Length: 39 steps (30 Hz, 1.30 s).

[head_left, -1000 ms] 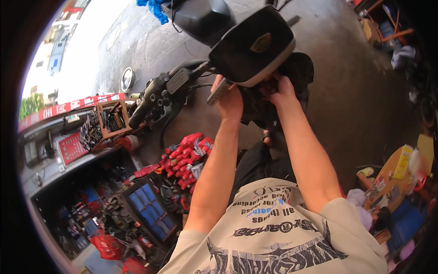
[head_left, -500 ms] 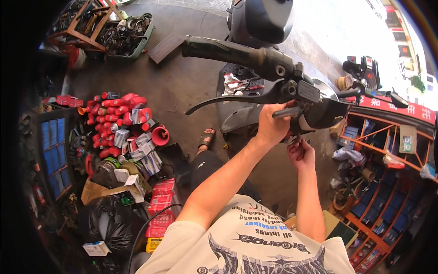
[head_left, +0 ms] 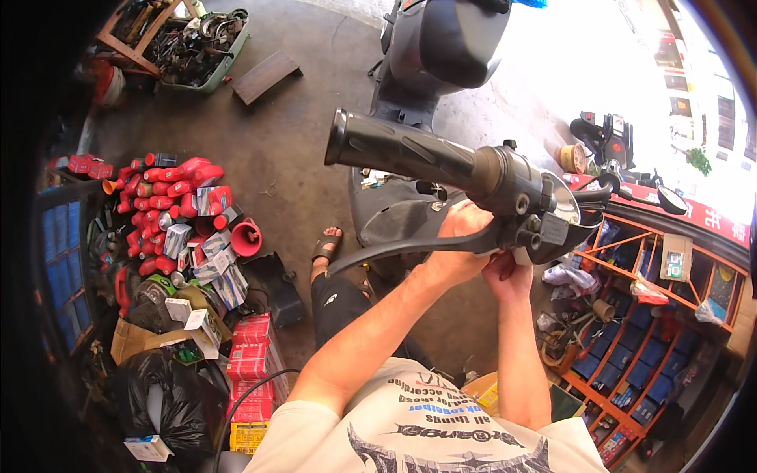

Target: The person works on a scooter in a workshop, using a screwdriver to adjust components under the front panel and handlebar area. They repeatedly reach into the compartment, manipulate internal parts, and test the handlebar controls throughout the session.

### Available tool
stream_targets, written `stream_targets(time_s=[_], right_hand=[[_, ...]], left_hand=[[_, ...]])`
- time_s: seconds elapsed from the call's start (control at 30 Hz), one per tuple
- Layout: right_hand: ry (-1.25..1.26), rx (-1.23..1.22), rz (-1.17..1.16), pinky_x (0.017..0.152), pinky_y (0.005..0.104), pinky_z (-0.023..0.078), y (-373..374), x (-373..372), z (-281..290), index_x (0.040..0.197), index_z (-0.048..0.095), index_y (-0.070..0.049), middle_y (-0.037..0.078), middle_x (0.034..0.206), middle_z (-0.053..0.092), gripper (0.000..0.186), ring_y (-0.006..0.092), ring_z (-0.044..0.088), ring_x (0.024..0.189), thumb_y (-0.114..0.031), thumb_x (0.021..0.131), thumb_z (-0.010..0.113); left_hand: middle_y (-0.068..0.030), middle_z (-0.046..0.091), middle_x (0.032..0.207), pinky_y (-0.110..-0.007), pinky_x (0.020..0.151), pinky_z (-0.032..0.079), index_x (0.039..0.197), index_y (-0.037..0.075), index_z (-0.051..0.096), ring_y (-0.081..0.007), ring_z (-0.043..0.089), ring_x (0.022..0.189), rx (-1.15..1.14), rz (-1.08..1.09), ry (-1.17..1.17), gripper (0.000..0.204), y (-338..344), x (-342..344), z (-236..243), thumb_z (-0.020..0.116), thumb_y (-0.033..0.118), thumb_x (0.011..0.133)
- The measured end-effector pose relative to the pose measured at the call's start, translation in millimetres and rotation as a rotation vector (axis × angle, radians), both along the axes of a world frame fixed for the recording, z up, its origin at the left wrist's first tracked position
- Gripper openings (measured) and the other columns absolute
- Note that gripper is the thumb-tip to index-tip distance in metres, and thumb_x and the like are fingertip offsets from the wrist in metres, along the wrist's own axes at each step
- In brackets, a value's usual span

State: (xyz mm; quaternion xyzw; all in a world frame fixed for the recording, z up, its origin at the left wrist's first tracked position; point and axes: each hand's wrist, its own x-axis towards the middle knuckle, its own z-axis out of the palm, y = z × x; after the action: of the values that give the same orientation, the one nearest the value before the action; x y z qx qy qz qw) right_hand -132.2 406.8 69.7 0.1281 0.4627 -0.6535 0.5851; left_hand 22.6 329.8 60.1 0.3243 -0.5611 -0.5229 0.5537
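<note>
A black handlebar grip (head_left: 402, 150) of a scooter sticks out to the left above my arms. Its brake lever (head_left: 394, 251) curves below it, from a clamp and switch housing (head_left: 544, 236). My left hand (head_left: 467, 244) reaches up behind the lever, close against the underside of the handlebar; its fingers are mostly hidden there. Just right of it, under the housing, my right hand (head_left: 509, 277) has its fingers bent and pressed together. What they pinch is hidden by the housing and the hand itself. A round mirror-like part (head_left: 564, 201) shows behind the housing.
The scooter's dark seat or rear box (head_left: 461, 47) lies beyond. Red bottles (head_left: 169, 197) and boxes crowd the left floor, near a black plastic bag (head_left: 173, 398). A low wooden stool (head_left: 266, 76) stands far left. Orange shelves (head_left: 631, 347) line the right side.
The handlebar has turned, so the grip and lever sit lower and nearer in view. My left hand shows less, now behind the lever. My right hand is closer to it.
</note>
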Motion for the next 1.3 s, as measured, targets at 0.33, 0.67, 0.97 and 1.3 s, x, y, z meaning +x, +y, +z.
stream_targets(time_s=[0.33,0.67,0.97,1.3], right_hand=[[0.018,-0.076,0.153,0.077,0.0346,0.047,0.8,-9.5,-9.4,0.106,0.064,-0.01,0.002,0.099,0.067,0.027,0.017,0.055,0.076,-0.03,0.088,0.058],[-0.07,-0.166,0.07,0.084,0.0362,0.042,10.8,-21.3,-32.4,0.105,0.064,-0.009,0.005,0.097,0.066,0.028,0.0175,0.054,0.072,-0.031,0.089,0.056],[-0.075,-0.101,0.017,0.073,0.034,0.045,3.4,-11.1,-17.6,0.105,0.062,-0.007,0.007,0.096,0.065,0.025,0.0186,0.051,0.069,-0.023,0.09,0.051],[-0.051,-0.047,0.166,0.075,0.0356,0.044,63.6,-42.6,-31.7,0.105,0.058,-0.007,0.006,0.101,0.064,0.025,0.0178,0.05,0.069,-0.026,0.099,0.042]], left_hand=[[-0.0099,0.065,0.082,-0.054,0.085,0.043,0.081,0.005,0.062,-0.0324,0.063,0.088,0.028,0.011,-0.134,0.02,1.0,9.7,-7.1,0.07,0.02,0.07],[-0.0084,0.066,0.079,-0.065,0.099,0.033,0.079,0.008,0.063,-0.0322,0.064,0.089,0.128,-0.217,-0.069,0.018,-6.0,-0.5,-10.9,0.066,0.025,0.075],[-0.0156,0.066,0.093,-0.056,0.09,0.042,0.101,0.008,0.064,-0.0371,0.061,0.096,0.023,-0.247,-0.181,0.025,1.0,17.3,3.0,0.064,0.019,0.079],[-0.0117,0.07,0.101,-0.031,0.085,0.051,0.105,0.002,0.065,-0.0218,0.067,0.097,0.31,0.161,-0.135,0.024,37.8,29.8,-18.5,0.053,0.0,0.084]])
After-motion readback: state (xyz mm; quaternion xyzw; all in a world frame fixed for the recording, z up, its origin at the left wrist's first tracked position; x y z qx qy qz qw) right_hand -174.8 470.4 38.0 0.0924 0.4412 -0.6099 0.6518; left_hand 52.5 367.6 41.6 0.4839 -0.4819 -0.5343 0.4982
